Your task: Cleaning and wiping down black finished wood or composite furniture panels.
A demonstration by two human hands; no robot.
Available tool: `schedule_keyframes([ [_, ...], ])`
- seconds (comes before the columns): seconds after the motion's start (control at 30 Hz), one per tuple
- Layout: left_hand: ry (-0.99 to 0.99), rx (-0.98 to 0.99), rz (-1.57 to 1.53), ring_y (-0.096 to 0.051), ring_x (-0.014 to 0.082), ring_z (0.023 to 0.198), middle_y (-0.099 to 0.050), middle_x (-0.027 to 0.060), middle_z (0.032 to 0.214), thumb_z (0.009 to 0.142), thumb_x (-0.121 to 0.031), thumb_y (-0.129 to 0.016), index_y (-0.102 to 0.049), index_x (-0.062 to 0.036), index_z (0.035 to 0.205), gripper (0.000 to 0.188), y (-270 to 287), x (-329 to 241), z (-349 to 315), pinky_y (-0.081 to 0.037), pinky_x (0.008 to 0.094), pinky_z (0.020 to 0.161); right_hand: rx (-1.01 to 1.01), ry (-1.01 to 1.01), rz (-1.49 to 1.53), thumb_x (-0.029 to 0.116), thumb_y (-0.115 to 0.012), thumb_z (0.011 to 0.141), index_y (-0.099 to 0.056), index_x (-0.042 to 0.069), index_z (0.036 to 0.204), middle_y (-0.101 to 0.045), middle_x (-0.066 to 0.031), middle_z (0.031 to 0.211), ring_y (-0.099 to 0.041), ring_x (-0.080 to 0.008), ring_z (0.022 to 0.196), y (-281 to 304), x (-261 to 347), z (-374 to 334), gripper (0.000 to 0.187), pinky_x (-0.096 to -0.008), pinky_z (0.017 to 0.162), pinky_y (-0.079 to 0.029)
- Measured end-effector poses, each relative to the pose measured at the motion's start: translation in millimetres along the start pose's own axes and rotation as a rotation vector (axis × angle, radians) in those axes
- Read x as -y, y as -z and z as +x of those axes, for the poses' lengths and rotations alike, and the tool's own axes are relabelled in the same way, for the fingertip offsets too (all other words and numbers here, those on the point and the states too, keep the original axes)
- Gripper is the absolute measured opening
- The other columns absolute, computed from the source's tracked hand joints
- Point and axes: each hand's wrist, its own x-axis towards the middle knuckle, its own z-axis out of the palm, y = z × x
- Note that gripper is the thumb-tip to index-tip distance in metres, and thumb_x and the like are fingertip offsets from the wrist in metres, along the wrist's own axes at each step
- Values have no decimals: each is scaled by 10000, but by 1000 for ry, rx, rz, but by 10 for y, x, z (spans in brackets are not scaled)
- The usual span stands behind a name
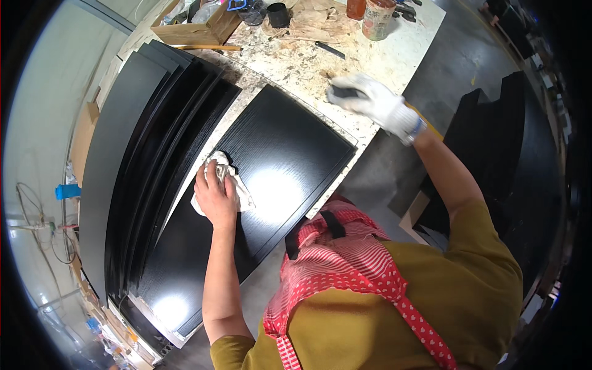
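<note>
A glossy black panel point(290, 132) with visible grain lies slantwise along the pale, stained table point(412, 38). My bare left hand point(216, 200) presses a crumpled white cloth point(244, 196) onto its surface, fingers curled over the cloth. Beyond the panel's far right end, my right hand point(376, 103) wears a white knitted glove and is slightly blurred. Its fingers are closed around a small dark block point(346, 92), mostly covered by the glove, so its exact kind cannot be made out.
To the left stands a stack of curved black panels point(179, 117). Farther back are a wooden box point(216, 29) of odds and ends, a black cup point(278, 15), a stained container point(377, 20), brown rags point(317, 21) and a dark-handled tool point(330, 50). More black panels point(487, 148) stand at right.
</note>
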Motion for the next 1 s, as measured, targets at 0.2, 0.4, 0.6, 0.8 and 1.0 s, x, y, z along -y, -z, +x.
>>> schedule_keyframes([
  [0.2,0,11,-13,-559,377,1050,-539,177,1263,795,-162,-665,-562,-96,1256,477,19,-83,-15,-463,452,897,-75,34,12,400,-678,843,-593,68,1263,-566,-156,1220,-514,-288,1190,-576,-278,1060,542,-330,1036,-395],
  [0.4,-8,3,-21,-558,378,1044,-538,174,1257,785,-153,-664,-565,-97,1251,479,15,-78,-4,-460,455,893,-28,100,70,279,-724,819,-607,68,1251,-566,-150,1210,-506,-292,1204,-787,-389,1090,494,-324,1048,-389],
  [0.6,-29,-8,-29,-558,384,1054,-536,195,1257,796,-142,-645,-555,-101,1258,472,-4,-10,-1,-460,459,895,96,-58,200,-28,-663,815,-589,-1,1226,-551,-113,1234,-523,-223,1191,-507,-143,-90,418,-315,990,-446],
  [0.8,-49,-8,-31,-545,386,1073,-530,193,1261,810,-147,-632,-547,-104,1271,471,0,4,-16,-452,461,912,-3,-188,391,-100,-677,785,-603,59,1244,-560,-77,1158,-559,-214,1132,-379,39,-1302,492,-312,958,-488],
  [1.0,-81,8,-69,-529,391,1106,-527,194,1276,863,-199,-628,-538,-74,1283,447,-11,9,-12,-427,467,942,-583,-67,99,89,-760,768,-584,58,1209,-555,-124,1105,-583,-279,1058,-789,256,-1185,476,-342,937,-478],
])
